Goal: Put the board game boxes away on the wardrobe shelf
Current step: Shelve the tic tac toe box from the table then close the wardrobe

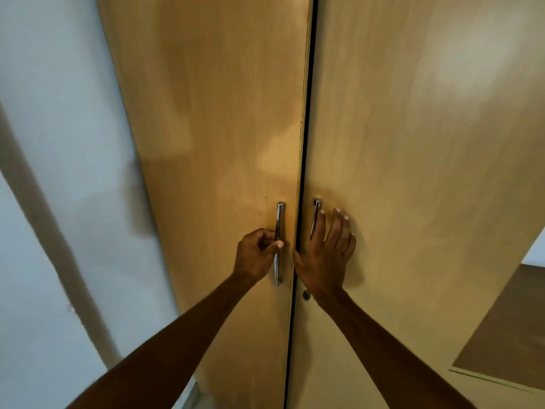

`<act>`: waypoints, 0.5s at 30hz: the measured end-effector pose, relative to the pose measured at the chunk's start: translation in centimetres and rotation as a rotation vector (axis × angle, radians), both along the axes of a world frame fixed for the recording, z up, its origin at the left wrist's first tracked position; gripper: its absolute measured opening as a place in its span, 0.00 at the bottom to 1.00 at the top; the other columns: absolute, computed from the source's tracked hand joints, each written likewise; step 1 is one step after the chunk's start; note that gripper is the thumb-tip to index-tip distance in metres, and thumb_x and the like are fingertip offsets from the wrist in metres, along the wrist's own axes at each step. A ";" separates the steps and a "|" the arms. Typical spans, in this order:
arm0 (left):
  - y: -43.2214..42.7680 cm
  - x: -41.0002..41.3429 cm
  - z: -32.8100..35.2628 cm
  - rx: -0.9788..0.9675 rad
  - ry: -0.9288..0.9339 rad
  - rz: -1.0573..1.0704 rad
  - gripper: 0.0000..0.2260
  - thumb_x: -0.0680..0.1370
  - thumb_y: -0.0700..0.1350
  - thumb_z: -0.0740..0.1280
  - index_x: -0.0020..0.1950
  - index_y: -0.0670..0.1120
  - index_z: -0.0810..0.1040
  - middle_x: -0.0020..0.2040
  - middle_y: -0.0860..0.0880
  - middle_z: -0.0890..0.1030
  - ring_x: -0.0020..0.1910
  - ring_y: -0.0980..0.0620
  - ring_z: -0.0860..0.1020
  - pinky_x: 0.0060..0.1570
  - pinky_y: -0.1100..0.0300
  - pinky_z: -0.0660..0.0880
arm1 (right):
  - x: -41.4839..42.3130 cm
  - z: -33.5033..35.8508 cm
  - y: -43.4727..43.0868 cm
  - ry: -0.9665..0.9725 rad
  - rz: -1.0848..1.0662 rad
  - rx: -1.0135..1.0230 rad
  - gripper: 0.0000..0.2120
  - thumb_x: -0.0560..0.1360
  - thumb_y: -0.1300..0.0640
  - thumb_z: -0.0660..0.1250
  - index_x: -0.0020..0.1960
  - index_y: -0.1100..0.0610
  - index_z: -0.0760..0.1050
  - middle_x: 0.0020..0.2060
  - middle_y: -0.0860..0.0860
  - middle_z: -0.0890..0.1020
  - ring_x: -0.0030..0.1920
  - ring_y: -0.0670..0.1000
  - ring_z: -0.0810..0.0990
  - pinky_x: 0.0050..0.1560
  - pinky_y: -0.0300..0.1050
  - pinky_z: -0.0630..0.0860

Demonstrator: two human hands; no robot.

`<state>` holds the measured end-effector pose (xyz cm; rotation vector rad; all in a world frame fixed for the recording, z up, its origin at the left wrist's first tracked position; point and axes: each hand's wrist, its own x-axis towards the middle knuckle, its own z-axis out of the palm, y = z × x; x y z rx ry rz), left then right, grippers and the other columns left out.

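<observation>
Up close against the wardrobe, head view: two tall light-wood doors fill the frame, left door (212, 143) and right door (413, 172), with a thin dark gap running down between them. Doors look shut or nearly so; left door's inner edge seems to sit slightly proud of the right one, hard to be sure.

Left hand (256, 255) is curled around the left handle (278, 243), a vertical chrome bar, gripping it around mid-height with the thumb across the front. Bare forearm comes up from bottom left.

Right hand (327, 255) is flat and spread, fingers (339, 231) pointing up, palm pressed on the right door just beside the gap. It holds nothing. Index finger lies along the right handle (316, 215), of which only the upper part shows above the fingers; cannot tell if it hooks behind it. Thumb sits at the door edge by the gap.

Small round keyhole (306, 295) on the right door, just below the right wrist.

White wall (59, 143) at left with a pale diagonal band across it. Brown panel (507, 335) at lower right, beside the right door.

Board game boxes: none visible anywhere in view. Wardrobe shelf hidden behind the doors.
</observation>
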<state>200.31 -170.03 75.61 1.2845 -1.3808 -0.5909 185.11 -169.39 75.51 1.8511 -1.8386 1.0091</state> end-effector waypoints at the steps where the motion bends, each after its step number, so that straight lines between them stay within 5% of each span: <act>1: -0.8 -0.2 0.0 0.005 -0.004 0.005 0.07 0.73 0.42 0.75 0.49 0.43 0.82 0.42 0.48 0.84 0.42 0.50 0.83 0.46 0.56 0.82 | -0.2 0.1 -0.7 0.005 -0.008 -0.005 0.51 0.67 0.34 0.68 0.78 0.59 0.50 0.76 0.62 0.53 0.77 0.64 0.51 0.72 0.64 0.56; 9: -4.5 -1.2 -0.2 -0.008 -0.046 0.030 0.06 0.73 0.42 0.74 0.48 0.46 0.80 0.40 0.53 0.82 0.41 0.57 0.80 0.44 0.67 0.79 | -1.7 0.5 -4.5 0.022 -0.012 0.016 0.53 0.66 0.30 0.64 0.78 0.60 0.49 0.77 0.62 0.50 0.77 0.64 0.47 0.74 0.64 0.50; 15: -4.1 -1.1 -0.7 -0.019 -0.136 0.020 0.06 0.77 0.46 0.70 0.53 0.48 0.82 0.45 0.54 0.84 0.46 0.57 0.81 0.51 0.55 0.80 | -2.3 0.4 -4.6 0.051 0.026 -0.001 0.53 0.66 0.31 0.66 0.78 0.59 0.50 0.77 0.62 0.49 0.77 0.64 0.46 0.74 0.64 0.49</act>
